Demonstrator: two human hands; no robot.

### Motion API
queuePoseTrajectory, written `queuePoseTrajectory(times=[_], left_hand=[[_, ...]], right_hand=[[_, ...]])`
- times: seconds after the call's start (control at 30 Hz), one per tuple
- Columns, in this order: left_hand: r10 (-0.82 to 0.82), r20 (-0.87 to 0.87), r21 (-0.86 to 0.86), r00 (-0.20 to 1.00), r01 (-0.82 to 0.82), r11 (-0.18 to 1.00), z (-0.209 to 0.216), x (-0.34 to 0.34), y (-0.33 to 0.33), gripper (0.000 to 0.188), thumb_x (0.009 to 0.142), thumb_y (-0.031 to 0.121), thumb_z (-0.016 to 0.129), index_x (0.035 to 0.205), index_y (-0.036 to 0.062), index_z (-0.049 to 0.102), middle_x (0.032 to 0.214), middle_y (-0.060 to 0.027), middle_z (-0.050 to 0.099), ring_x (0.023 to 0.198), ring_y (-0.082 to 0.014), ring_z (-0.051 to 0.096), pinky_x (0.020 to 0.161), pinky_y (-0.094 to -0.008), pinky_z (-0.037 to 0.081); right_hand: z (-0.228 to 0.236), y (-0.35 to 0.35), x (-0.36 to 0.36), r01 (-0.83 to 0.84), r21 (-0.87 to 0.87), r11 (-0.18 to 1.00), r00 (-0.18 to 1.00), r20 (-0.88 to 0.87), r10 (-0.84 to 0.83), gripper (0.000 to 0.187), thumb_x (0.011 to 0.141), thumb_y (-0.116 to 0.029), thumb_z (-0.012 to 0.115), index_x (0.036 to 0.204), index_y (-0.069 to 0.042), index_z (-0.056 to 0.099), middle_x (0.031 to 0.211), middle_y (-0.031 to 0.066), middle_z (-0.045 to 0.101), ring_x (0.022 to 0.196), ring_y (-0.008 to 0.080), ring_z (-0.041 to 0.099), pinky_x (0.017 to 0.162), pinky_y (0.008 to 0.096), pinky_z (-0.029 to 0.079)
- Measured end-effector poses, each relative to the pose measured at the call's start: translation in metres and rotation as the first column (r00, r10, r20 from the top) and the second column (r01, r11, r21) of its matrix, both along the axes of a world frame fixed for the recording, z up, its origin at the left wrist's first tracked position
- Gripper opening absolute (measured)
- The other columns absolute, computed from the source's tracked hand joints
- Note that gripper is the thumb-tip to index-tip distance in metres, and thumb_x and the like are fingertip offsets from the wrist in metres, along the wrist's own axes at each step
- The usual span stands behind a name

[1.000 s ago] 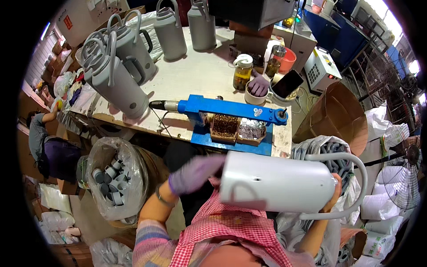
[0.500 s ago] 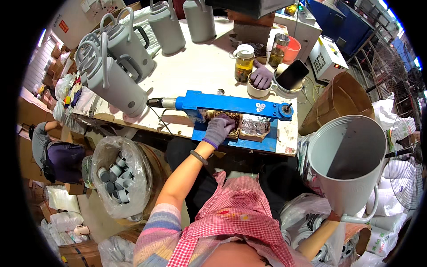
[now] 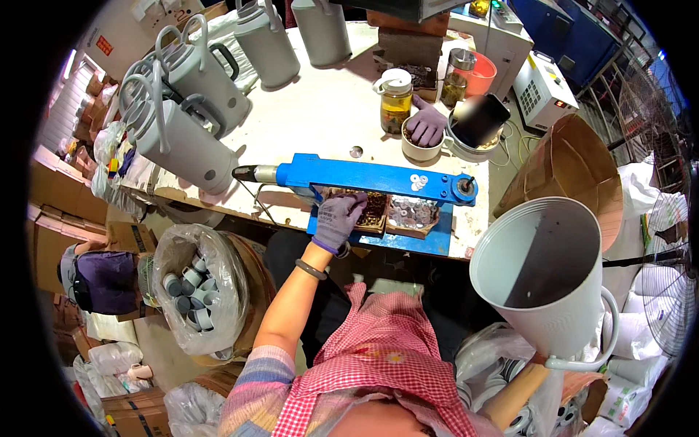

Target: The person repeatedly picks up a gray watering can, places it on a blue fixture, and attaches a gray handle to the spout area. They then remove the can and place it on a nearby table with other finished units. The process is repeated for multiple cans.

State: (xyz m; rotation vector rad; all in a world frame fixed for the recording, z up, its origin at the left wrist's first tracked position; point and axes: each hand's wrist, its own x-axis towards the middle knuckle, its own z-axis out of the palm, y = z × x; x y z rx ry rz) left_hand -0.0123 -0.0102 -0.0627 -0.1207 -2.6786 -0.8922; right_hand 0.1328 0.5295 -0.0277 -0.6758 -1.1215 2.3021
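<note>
Grey shell (image 3: 557, 309) hangs beside the table edge (image 3: 473, 229), right hand (image 3: 539, 360) gripping it, left hand's (image 3: 339, 221) grip unclear.

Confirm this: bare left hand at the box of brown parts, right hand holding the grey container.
Not bare: the head view shows the left hand gloved in purplish grey, at the box of brown parts; the right hand holds the grey container.

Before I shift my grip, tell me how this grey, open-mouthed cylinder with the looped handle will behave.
The grey cylinder is probably light for its size, being hollow. Its round mouth suggests stiff walls. Laid sideways, it might roll until the looped handle stops it.
</note>
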Motion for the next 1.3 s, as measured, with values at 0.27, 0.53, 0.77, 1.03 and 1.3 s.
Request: queuePoseTrajectory(times=[0.27,0.53,0.77,1.03,1.3], left_hand=[[-0.298,0.137,0.731,0.945,0.106,0.674,0.111,0.020,0.056,0.026,0.091,0.006,0.069,0.116,-0.0013,0.071,0.108,-0.0115,0.074,0.092,-0.0137,0.070,0.081,-0.0250,0.056],[-0.411,0.067,0.636,0.909,0.279,0.720,0.113,-0.069,0.133,0.027,0.087,0.018,0.074,0.108,0.0007,0.074,0.098,-0.0092,0.075,0.088,-0.0113,0.070,0.078,-0.0245,0.055],[-0.452,0.011,0.355,0.892,0.419,0.836,0.128,-0.078,0.140,0.023,0.086,0.016,0.075,0.105,0.0025,0.075,0.095,-0.0131,0.074,0.083,-0.0171,0.072,0.076,-0.0283,0.057],[-0.426,-0.141,0.350,0.894,0.448,0.823,0.138,-0.067,0.122,0.058,0.081,0.024,0.081,0.131,0.0030,0.061,0.126,-0.0172,0.064,0.110,-0.0268,0.063,0.095,-0.0361,0.050],[-0.379,-0.243,-0.307,0.893,0.300,0.903,0.102,-0.039,0.054,0.054,0.074,0.035,0.082,0.122,0.0143,0.068,0.127,-0.0124,0.061,0.117,-0.0342,0.057,0.099,-0.0446,0.046]], right_hand=[[-0.001,0.016,0.004,0.033,-0.016,0.999,0.999,-0.022,-0.034,0.049,0.103,-0.041,0.042,0.132,-0.003,0.054,0.125,0.0125,0.062,0.111,0.0250,0.061,0.099,0.0369,0.048],[-0.007,0.021,0.005,0.054,-0.048,0.997,0.998,-0.038,-0.056,0.050,0.103,-0.041,0.044,0.134,-0.003,0.053,0.129,0.0126,0.061,0.114,0.0255,0.060,0.100,0.0378,0.048],[-0.016,0.021,-0.003,0.054,-0.096,0.994,0.998,-0.024,-0.056,0.051,0.103,-0.041,0.045,0.136,-0.003,0.053,0.131,0.0127,0.061,0.117,0.0260,0.060,0.101,0.0387,0.049],[-0.029,0.033,-0.017,0.113,-0.043,0.993,0.993,-0.014,-0.113,0.051,0.103,-0.040,0.045,0.138,-0.004,0.053,0.134,0.0120,0.060,0.120,0.0260,0.059,0.104,0.0396,0.048],[-0.037,0.043,-0.006,0.237,0.344,0.908,0.971,-0.107,-0.213,0.050,0.103,-0.038,0.043,0.137,-0.003,0.053,0.134,0.0130,0.060,0.119,0.0261,0.060,0.102,0.0402,0.049]])
